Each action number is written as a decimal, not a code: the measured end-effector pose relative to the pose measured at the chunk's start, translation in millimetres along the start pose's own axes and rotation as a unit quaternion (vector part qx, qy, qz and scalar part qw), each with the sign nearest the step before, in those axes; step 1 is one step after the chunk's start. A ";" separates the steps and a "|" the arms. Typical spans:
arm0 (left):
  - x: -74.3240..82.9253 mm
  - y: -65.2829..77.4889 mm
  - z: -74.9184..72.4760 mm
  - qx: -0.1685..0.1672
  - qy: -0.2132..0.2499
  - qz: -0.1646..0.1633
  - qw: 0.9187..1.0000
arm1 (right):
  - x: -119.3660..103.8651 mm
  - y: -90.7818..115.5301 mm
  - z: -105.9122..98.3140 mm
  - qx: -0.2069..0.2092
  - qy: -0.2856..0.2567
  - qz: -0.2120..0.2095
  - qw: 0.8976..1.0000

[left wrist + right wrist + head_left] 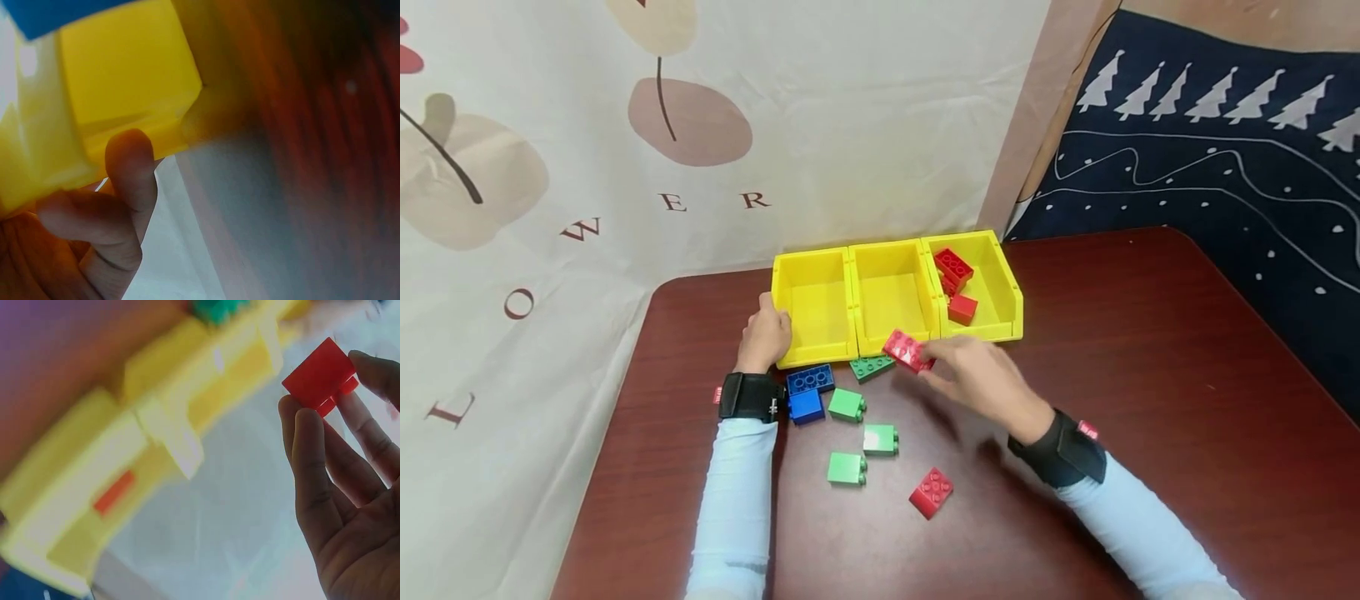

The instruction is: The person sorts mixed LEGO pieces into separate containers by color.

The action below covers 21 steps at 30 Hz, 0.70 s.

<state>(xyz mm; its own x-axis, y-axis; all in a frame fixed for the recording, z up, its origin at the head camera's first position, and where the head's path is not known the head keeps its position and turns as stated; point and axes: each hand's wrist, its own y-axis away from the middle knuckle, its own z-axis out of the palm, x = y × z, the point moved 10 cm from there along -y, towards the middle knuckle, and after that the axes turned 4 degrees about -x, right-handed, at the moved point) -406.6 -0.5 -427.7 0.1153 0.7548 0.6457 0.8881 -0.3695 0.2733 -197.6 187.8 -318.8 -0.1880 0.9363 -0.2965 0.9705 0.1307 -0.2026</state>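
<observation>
Thumb and fingertips of my right hand (988, 379) pinch a red toy brick (906, 350), which also shows in the right wrist view (320, 375). In the head view that brick overlaps the front edge of the middle yellow bin (891, 308). My left hand (763, 336) grips the outer side wall of the left yellow bin (815, 304), thumb over its rim; the left wrist view shows its fingers on the yellow plastic (125, 81). Inside the right bin (996, 296) lie several red bricks (953, 267).
In front of the bins lie two blue bricks (807, 407), a green brick (871, 367) against the middle bin, several light green bricks (847, 469) and a red brick (932, 492). A printed cloth (865, 125) hangs behind the brown table (1120, 333).
</observation>
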 end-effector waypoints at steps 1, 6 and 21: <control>0.4 0.0 -0.5 0.000 0.000 0.001 1.000 | 6.0 -1.6 -10.3 0.010 0.001 0.012 1.000; 0.8 -0.9 -0.1 -0.004 -0.002 0.004 1.000 | 47.9 -10.1 -43.4 0.018 0.019 0.103 0.994; 2.4 2.2 1.0 -0.003 -0.003 0.013 1.000 | 134.0 -33.6 -19.8 -0.111 0.008 0.231 0.967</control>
<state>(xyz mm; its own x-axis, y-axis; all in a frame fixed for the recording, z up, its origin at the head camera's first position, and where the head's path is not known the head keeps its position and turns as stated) -403.9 1.0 -426.3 0.1417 0.7475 0.6489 0.8816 -0.3934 0.2608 -252.5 315.3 -333.3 0.2744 0.9162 -0.2922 0.9590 -0.2385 0.1529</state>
